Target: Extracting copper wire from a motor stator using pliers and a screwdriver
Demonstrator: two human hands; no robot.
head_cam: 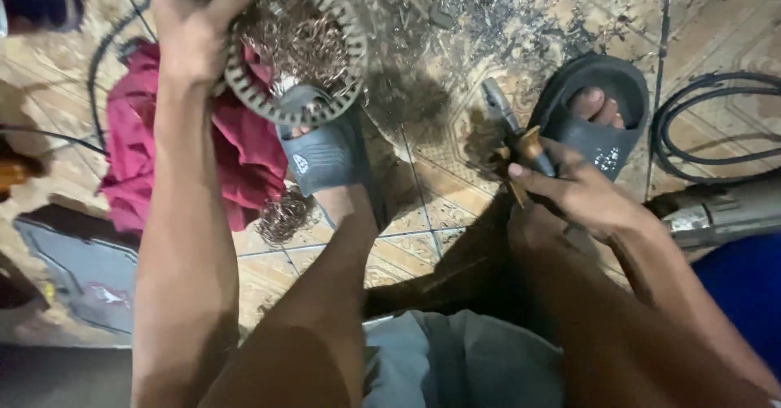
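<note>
Head view looks down on a person seated over a tiled floor (455, 172) strewn with metal shavings. Left hand (195, 21) is clenched on the rim of a round slotted motor stator (297, 46), held tilted above the left foot's grey sandal (325, 160); tangled copper winding (301, 42) fills the ring's middle. Right hand (582, 192) grasps a tool with a wooden-coloured handle (527, 152), its metal tip pointing up and away, well to the right of the stator and just beside the black sandal (598, 111) on the right foot.

A red cloth (236, 144) lies under and to the left of the stator, a loose clump of copper wire (285, 217) below it, and black cable (708, 123) coils far to its right.

To work the winding out cleanly, it would seem best to brace the stator firmly against the sandal, keep the fingers off the inner slots, and bring the tool's tip in along a slot, not across it, so it cannot slip toward the holding hand.
</note>
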